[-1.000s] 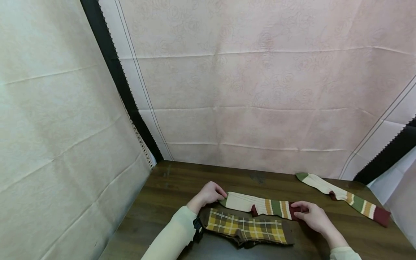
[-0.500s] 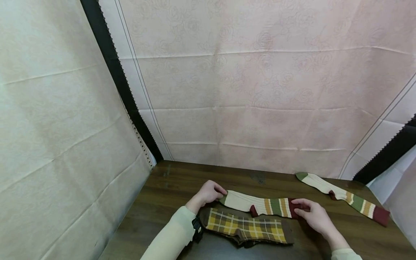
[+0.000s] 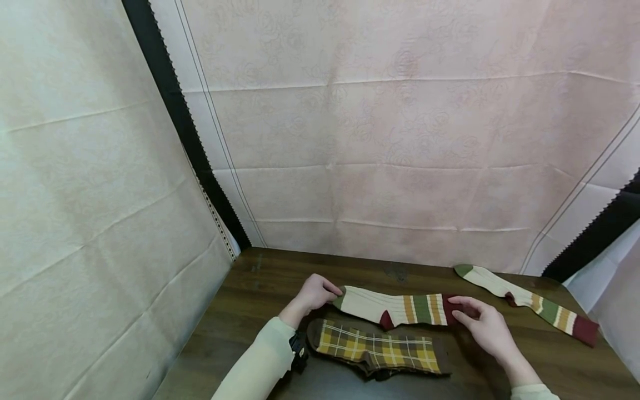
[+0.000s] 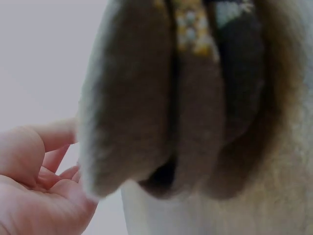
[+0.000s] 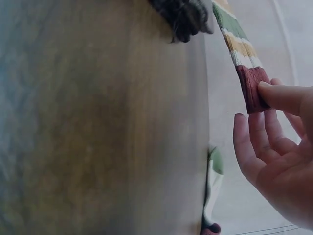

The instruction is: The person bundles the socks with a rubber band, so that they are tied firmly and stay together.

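Stretched between my two hands is a cream sock (image 3: 370,304) with a green toe, a maroon heel, and green, tan and maroon bands. My left hand (image 3: 311,294) pinches its toe end. The thumb and fingers of my right hand (image 3: 485,325) pinch the maroon cuff (image 5: 252,88), which shows raised off the table in the right wrist view. Just below it in the head view lie brown and yellow plaid socks (image 3: 375,347), layered flat. Their dark toes (image 4: 132,98) fill much of the left wrist view and hide part of my left fingertips.
A matching striped sock (image 3: 492,282) lies slantwise at the back right of the dark wooden table (image 3: 270,289). Pale patterned sheeting (image 3: 390,194) rises behind the table, and another sheet (image 3: 100,222) stands along the left side.
Both hands have carried the striped sock slightly toward the back and left, widening the gap from the plaid socks. The plaid socks and the other striped sock stay in place.
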{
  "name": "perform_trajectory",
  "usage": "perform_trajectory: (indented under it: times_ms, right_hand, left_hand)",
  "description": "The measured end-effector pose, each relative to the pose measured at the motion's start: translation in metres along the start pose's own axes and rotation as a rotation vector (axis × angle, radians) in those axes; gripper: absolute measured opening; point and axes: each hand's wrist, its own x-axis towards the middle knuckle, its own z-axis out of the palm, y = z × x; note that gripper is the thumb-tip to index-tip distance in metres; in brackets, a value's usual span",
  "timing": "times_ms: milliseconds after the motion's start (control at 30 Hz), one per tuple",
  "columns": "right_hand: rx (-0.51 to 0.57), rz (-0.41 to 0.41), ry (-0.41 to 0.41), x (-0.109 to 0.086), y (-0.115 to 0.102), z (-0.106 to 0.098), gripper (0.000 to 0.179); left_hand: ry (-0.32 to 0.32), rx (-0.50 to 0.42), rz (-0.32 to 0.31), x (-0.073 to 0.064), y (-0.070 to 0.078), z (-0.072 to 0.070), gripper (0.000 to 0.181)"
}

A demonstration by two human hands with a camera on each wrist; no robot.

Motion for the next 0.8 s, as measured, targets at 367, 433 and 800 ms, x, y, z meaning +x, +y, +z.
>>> perform_trajectory:
  times_ms: [367, 433, 800]
  right_hand:
    - [0.190, 0.026, 0.022, -0.007, -0.023, -0.003, 0.034]
    - [0.230, 0.049, 0.019, -0.010, -0.027, -0.003, 0.037]
    - [0.306, 0.175, -0.068, -0.029, -0.035, 0.000, 0.049]
  left_hand:
    - [0.072, -0.324, 0.088, -0.013, -0.003, -0.010, 0.016]
    - [0.086, -0.386, 0.092, -0.018, -0.003, -0.009, 0.016]
    - [0.130, -0.425, 0.124, -0.046, -0.005, -0.015, 0.018]
